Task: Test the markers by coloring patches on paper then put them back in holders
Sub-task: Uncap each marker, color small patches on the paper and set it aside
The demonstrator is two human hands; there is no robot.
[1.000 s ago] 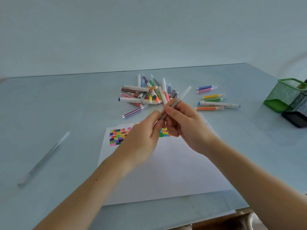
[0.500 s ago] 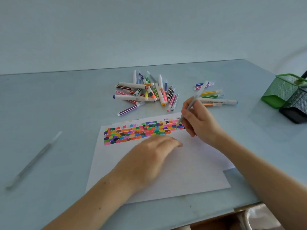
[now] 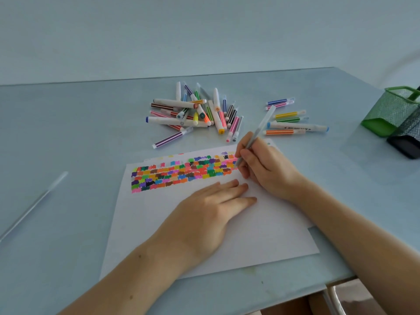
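From the head view, the left hand (image 3: pixel 211 208) that a second ago was up at the pen (image 3: pixel 254 137), fingers meeting the right hand's, now lies flat on the paper (image 3: pixel 261 235), fingers straight and together, pinning the sheet below the patches (image 3: pixel 181 172). The right hand (image 3: pixel 266 164) pinches the pale pen between thumb and fingers, tip down at the right end of the coloured rows, where half a second ago it was just arriving; I judge a fresh patch is under way, so testing goes on and nothing is yet back in the holders. The pile (image 3: pixel 195 112) of markers lies just beyond the paper's far edge, a smaller group (image 3: pixel 291 121) near the pen's raised end. The green holder (image 3: pixel 395 112) and the black holder (image 3: pixel 406 142) stand well apart at the right, cut by the frame. A lone pen (image 3: pixel 34 205) lies far left. The paper's near right corner sits close to the table (image 3: pixel 68 133) edge; open room lies to the left and between hand and holders.
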